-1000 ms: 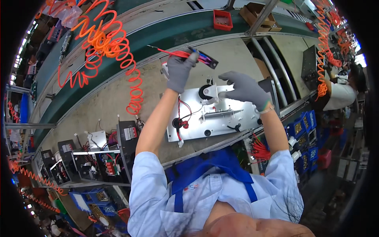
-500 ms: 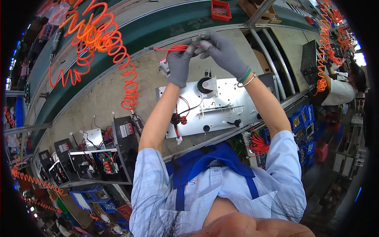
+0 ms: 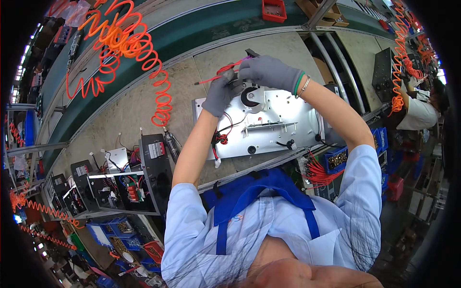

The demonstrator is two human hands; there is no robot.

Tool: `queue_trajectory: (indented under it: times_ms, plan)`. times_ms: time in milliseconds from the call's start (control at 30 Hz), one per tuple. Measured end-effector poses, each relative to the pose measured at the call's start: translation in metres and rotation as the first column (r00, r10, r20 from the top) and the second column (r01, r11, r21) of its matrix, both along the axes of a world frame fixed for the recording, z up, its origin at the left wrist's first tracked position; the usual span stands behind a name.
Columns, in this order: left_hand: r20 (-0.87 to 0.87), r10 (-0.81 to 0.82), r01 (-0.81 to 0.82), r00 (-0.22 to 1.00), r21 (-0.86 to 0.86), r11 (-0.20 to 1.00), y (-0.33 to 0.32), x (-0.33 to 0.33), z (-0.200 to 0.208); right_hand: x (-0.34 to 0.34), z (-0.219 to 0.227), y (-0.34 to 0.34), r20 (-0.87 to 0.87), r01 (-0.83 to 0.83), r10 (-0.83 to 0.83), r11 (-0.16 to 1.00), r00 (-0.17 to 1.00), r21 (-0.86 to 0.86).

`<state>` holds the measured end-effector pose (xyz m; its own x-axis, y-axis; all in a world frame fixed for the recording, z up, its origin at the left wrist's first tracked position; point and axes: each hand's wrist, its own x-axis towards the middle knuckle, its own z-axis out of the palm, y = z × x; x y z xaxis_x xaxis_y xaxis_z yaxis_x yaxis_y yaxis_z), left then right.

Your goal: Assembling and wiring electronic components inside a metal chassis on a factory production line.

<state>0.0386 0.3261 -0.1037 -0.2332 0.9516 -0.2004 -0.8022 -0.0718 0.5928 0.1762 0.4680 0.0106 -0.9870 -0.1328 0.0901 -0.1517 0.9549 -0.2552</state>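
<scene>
Both gray-gloved hands are close together above the far edge of a shiny metal panel. My left hand is closed around a looped bundle of red wires, whose loose end sticks out to the left. My right hand is closed at the other end of the bundle, its fingertips partly hidden; a small dark piece shows just past them. Right below the hands, a round black part in a silver bracket stands on the panel. A narrow circuit board and a tied red-black wire bunch are nearer me.
Coiled orange air hoses hang at the left, with a tool below them. Open black housings line the left bench. Metal rollers, blue parts bins and red wires lie right. A co-worker sits far right.
Both hands have come down toward me with the red wires, close over the round black part. The dark piece now shows beyond my right fingertips.
</scene>
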Motion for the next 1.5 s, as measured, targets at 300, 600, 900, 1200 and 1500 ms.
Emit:
queue_trajectory:
  times_ms: [300,600,900,1200,1500]
  plan:
    - [0.049,-0.004,-0.005,0.999,0.173,0.985,0.013,0.027,0.006,0.011,-0.001,-0.005,-0.048,-0.061,0.063,0.997,0.997,0.045]
    - [-0.063,-0.134,0.148,0.989,0.345,0.927,0.025,0.000,0.024,0.004,0.012,-0.010,-0.204,-0.097,0.144,0.970,0.968,0.224]
    - [-0.162,0.037,-0.033,0.986,0.029,0.999,0.030,-0.002,0.033,0.036,0.052,-0.020,-0.531,0.222,0.005,0.905,0.847,0.362]
    - [0.378,-0.280,0.076,0.882,0.473,0.878,0.027,-0.039,0.024,0.340,0.078,-0.004,-0.503,0.847,-0.765,0.520,0.402,-0.114]
    - [-0.151,-0.120,0.168,0.981,0.361,0.917,0.025,-0.064,0.041,0.595,-0.148,-0.178,0.396,0.764,-0.693,-0.644,-0.603,0.037]
